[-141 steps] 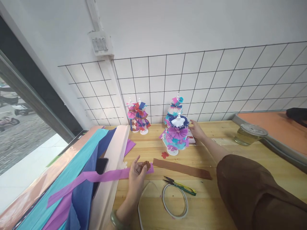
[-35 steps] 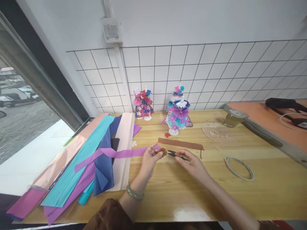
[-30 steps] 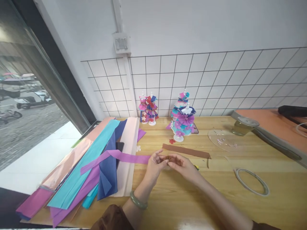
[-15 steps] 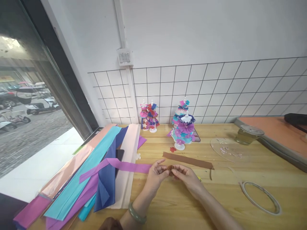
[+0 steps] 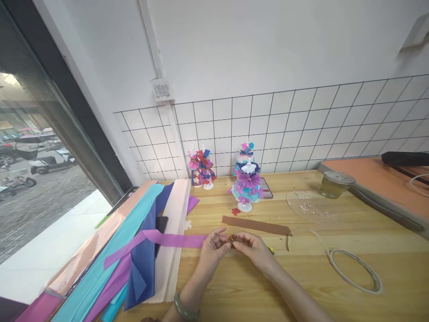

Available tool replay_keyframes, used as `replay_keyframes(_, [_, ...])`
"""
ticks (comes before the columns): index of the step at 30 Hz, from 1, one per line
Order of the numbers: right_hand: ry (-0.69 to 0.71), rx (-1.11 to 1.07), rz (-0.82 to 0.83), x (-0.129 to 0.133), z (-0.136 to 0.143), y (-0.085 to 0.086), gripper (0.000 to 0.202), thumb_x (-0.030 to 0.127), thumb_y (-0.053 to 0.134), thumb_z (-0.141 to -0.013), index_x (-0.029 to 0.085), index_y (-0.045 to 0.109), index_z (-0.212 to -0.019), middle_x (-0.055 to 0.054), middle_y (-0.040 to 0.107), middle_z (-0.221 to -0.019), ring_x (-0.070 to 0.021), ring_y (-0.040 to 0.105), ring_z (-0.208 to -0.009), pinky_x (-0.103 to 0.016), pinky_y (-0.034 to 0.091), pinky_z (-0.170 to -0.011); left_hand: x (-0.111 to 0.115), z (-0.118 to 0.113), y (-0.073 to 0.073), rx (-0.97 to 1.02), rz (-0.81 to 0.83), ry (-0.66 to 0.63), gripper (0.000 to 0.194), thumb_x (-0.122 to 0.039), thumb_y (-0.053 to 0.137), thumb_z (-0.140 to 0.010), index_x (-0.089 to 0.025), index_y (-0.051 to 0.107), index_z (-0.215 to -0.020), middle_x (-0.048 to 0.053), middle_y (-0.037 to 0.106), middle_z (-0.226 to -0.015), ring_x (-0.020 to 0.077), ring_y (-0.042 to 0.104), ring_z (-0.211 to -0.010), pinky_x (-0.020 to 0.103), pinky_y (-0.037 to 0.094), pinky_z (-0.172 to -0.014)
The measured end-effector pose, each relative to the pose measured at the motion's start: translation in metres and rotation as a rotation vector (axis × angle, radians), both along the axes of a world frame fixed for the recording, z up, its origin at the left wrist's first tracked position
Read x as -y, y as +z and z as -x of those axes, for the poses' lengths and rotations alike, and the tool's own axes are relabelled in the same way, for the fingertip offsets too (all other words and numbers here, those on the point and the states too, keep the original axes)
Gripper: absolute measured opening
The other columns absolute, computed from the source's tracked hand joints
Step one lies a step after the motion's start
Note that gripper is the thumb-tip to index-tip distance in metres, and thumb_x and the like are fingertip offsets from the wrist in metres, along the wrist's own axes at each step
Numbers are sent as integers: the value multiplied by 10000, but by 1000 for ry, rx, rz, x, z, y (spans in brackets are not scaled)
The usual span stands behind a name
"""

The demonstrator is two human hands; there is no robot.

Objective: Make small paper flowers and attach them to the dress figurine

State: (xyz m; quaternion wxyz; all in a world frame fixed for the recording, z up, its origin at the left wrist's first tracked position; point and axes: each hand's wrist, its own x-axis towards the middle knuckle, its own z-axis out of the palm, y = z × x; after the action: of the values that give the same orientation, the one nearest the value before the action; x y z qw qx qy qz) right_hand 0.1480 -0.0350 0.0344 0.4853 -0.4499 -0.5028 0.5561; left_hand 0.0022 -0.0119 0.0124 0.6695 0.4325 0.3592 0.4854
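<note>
Between both hands is a small brown pleated paper fan (image 5: 233, 240), pinched from its two sides. My left hand (image 5: 212, 248), with a green bangle on its wrist, grips the fan's left edge with thumb and fingers. My right hand (image 5: 254, 249) pinches the right edge. Behind the hands lies a flat brown paper strip (image 5: 256, 225). A purple paper strip (image 5: 181, 240) runs leftward from beside my left hand. Beyond stands a small tree-like stand (image 5: 247, 181) dressed in purple, blue and white pleated paper, with a red paper flower (image 5: 236, 211) before it.
Stacked crepe paper sheets (image 5: 140, 264) cover the table's left side. Two smaller decorated stands (image 5: 203, 169) are near the wall. To the right are a clear disc with small pieces (image 5: 306, 208), a lidded cup (image 5: 336, 184) and a coil of pale tape (image 5: 355, 270).
The whole view has shifted, so most things on the table appear further left. Both hands still pinch the brown paper fan, which looks slightly more spread.
</note>
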Motion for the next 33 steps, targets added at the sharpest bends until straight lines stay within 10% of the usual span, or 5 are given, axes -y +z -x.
replay_keyframes(16, [-35,-23,62,-3,-5,-7,346,456,637,-647,167,645,-837,-44,648,-783,-160,561,-699,-272,426,-630,2,3,7,23,-49,53,475,-337,663,-646,-160,516,-1061,40,609,-741,132,548,-661,270,411,-665])
replay_keyframes(24, [-23,50,24,-2,2,-9,326,459,617,-666,162,630,-797,-40,634,-729,-164,561,-683,-282,427,-642,-2,11,4,-122,-67,258,405,-519,457,-752,-156,442,-572,-6,444,-518,79,362,-468,220,261,-471])
replay_keyframes(33, [38,204,-120,6,15,-16,227,381,566,-729,181,626,-819,-52,638,-807,-200,568,-775,-312,419,-728,-12,18,26,-207,-123,359,515,-585,396,-745,-169,381,-442,-15,357,-411,82,302,-399,244,213,-438])
